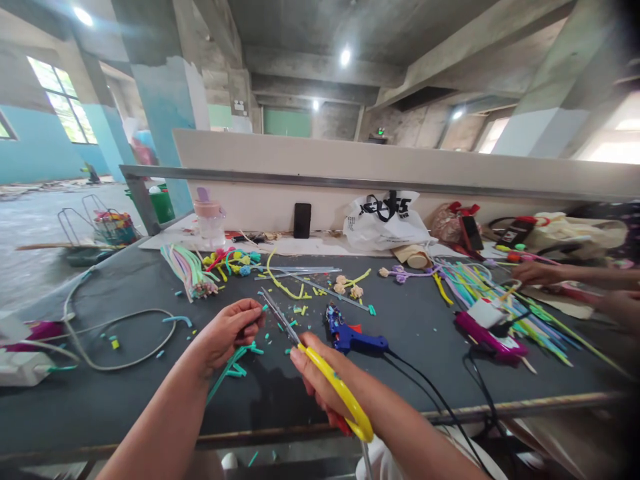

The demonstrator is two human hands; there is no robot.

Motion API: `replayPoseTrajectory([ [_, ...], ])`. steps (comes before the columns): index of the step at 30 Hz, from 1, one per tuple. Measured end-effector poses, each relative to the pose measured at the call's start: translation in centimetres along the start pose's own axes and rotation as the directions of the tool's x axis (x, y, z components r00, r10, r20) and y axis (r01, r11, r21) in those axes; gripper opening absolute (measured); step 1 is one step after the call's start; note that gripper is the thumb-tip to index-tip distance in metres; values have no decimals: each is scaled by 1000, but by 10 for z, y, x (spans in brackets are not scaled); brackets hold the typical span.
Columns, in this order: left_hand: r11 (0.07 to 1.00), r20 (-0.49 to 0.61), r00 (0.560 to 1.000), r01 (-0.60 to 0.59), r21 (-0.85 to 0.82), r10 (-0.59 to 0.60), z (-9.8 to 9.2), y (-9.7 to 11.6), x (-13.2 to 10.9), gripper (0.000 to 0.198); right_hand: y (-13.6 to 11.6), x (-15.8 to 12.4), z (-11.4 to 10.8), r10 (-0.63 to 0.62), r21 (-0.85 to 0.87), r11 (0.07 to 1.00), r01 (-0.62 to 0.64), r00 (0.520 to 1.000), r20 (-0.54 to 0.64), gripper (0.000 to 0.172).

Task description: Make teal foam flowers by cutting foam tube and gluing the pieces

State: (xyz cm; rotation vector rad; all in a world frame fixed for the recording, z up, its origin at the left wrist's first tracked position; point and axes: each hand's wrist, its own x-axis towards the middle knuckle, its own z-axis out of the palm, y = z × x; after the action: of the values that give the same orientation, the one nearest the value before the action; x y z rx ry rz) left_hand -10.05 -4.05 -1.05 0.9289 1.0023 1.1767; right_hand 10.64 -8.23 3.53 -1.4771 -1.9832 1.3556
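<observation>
My right hand (320,377) is closed around scissors with yellow handles (340,393), their blades pointing up and away to the left. My left hand (235,327) is pinched closed beside the blade tips. A tiny bit of teal pipe cleaner (265,308) pokes out from its fingertips, near the blades. Below this hand, several teal pipe cleaner strips (235,365) lie on the dark table (165,393). Small teal and yellow cuttings are strewn around the blades. Right of the blades, a blue glue gun (357,339) rests on its side.
A pastel pipe cleaner bundle (187,272), clear sticks (310,270) and peach pompom-like pieces (345,287) lie farther back. Behind them are a cup (210,223), a phone (302,221) and a white bag (387,220). Another person's hand (537,273) works at right. Cables cross the table.
</observation>
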Motion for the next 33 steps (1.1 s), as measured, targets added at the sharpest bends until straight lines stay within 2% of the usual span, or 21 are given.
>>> replayPoseTrajectory([
  [4, 1000, 24, 1000, -8, -15, 8, 2, 1, -1, 26, 3, 3, 0, -67, -198, 977, 74, 997, 45, 25],
  [7, 1000, 52, 999, -9, -7, 9, 4, 4, -2, 25, 7, 4, 5, -158, -319, 937, 143, 987, -22, 21],
  [10, 998, 59, 998, -8, 60, 4, 7, 5, -4, 26, 12, 6, 13, -210, -374, 915, 153, 971, -116, 18],
  [13, 993, 37, 999, 7, 117, -11, 10, 5, -6, 31, 17, 10, 19, -224, -365, 919, 147, 958, -177, 16],
  [18, 989, 0, 1000, 1, 145, -1, 9, 6, -9, 32, 19, 14, 17, -208, -249, 955, 159, 960, -187, 16],
  [27, 993, -47, 998, -25, 116, 31, 7, 6, -12, 30, 8, 3, 9, -196, -266, 949, 168, 977, -81, 21],
  [33, 985, -56, 998, -24, 172, 34, 14, 7, -14, 29, 15, 2, 14, -225, -280, 940, 193, 970, -87, 24],
])
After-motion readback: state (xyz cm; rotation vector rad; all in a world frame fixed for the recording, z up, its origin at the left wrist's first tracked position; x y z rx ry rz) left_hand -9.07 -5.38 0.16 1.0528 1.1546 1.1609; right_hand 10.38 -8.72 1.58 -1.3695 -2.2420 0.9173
